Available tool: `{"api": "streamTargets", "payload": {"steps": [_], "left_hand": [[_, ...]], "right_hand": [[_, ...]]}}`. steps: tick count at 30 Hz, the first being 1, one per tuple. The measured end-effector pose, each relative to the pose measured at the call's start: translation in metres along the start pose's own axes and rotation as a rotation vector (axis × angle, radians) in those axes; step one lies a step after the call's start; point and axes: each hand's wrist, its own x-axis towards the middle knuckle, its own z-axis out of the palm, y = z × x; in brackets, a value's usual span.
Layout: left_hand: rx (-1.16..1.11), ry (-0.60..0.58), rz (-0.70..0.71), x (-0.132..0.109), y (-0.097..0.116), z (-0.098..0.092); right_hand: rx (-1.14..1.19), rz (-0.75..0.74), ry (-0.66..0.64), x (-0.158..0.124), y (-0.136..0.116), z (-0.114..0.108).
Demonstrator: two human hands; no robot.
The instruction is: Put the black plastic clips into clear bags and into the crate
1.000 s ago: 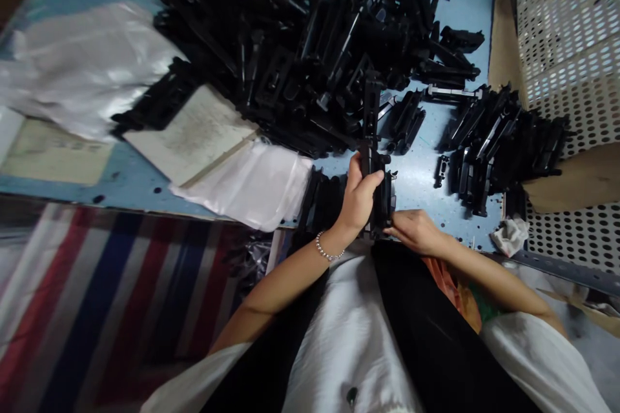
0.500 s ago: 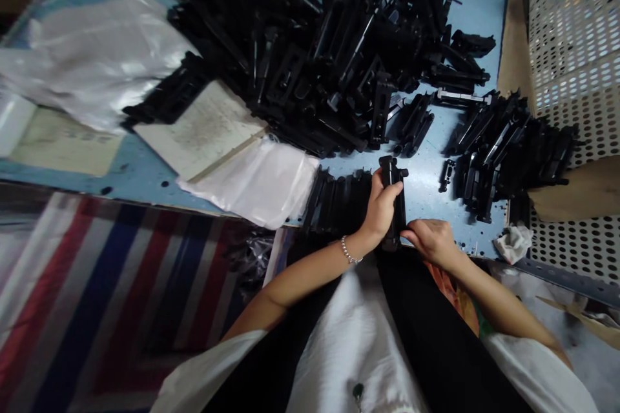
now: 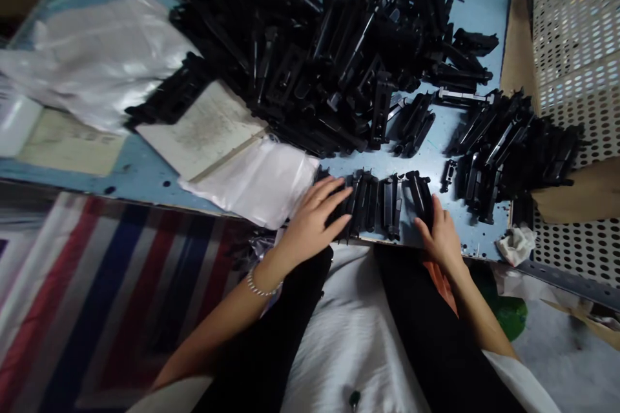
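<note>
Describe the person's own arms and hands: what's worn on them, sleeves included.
The left hand and right hand are bare, with no gloves. A silver-coloured beaded bracelet circles the left wrist. The forearms are bare too, coming out of white sleeves: the left sleeve and the right sleeve.

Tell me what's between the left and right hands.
In the head view, a row of black moulded plastic parts stands side by side between the left hand and the right hand, with both hands at its ends.
</note>
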Motion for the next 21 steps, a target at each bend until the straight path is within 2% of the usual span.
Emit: {"api": "streamTargets", "payload": {"steps": [1,3,6,8,10,12,14,15,18,21], "left_hand": [[0.072,0.012,-0.041,-0.012,-0.012,-0.006],[0.139,0.060,-0.152,-0.030,-0.026,-0.001],[0.079,0.193,-0.280,-0.036,-0.027,0.027],[-0.067,0.328,-0.333,-0.031,-0.025,0.040],[-0.324,0.464,-0.377,-0.026,-0.025,0.043],[-0.582,0.548,-0.401,-0.023,-0.027,0.039],[-0.693,0.539,-0.403,-0.021,-0.029,0.034],[-0.676,0.509,-0.403,-0.020,-0.030,0.033],[-0.451,0.389,-0.411,-0.013,-0.031,0.032],[-0.317,0.314,-0.405,-0.006,-0.028,0.030]], "right_hand": [[-0.067,-0.022,-0.006,0.001,0.001,0.002],[-0.156,-0.096,0.031,0.002,-0.002,0.003],[-0.152,-0.192,0.193,0.005,-0.019,-0.003],[-0.037,-0.258,0.232,0.006,-0.040,-0.008],[0.159,-0.344,0.142,0.005,-0.065,-0.008],[0.324,-0.425,-0.016,0.003,-0.091,0.002],[0.336,-0.492,-0.125,0.003,-0.113,0.019],[0.283,-0.524,-0.144,0.004,-0.121,0.029],[0.083,-0.579,-0.123,0.009,-0.133,0.053],[0.063,-0.595,-0.112,0.010,-0.132,0.056]]}}
